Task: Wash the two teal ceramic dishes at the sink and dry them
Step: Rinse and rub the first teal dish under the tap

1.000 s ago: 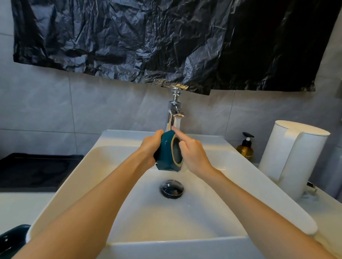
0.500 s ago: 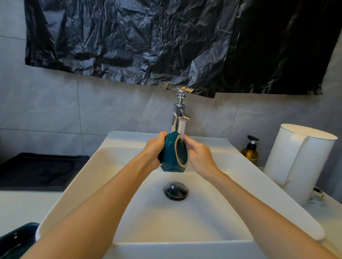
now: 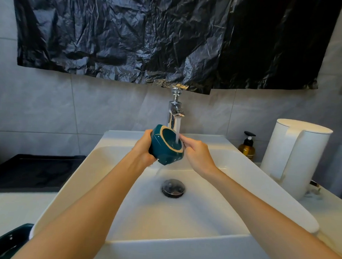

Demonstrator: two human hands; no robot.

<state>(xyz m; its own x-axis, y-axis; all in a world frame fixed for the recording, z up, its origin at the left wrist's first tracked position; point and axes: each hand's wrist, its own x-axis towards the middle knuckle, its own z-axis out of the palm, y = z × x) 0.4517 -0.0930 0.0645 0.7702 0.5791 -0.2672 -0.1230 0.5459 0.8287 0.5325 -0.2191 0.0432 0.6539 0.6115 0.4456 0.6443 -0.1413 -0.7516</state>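
Note:
A small teal ceramic bowl (image 3: 166, 149) with a tan rim is tilted under the chrome tap (image 3: 175, 111), and the running water falls into its opening. My left hand (image 3: 144, 147) grips the bowl's outer wall from the left. My right hand (image 3: 197, 152) holds the rim on the right, fingers curled at its edge. Both are above the white sink basin (image 3: 108, 177), over the drain (image 3: 173, 188). A second teal dish (image 3: 3, 241) lies at the bottom left on the counter, partly hidden by my left arm.
A white kettle (image 3: 295, 157) and an amber pump bottle (image 3: 247, 147) stand right of the sink. A black tray (image 3: 31, 169) lies on the counter to the left. Black plastic sheeting (image 3: 151, 35) hangs on the tiled wall above the tap.
The bowl has turned from edge-on to opening facing up toward the tap, and water now pours into it. My right hand moved from the bowl's inside to its right rim.

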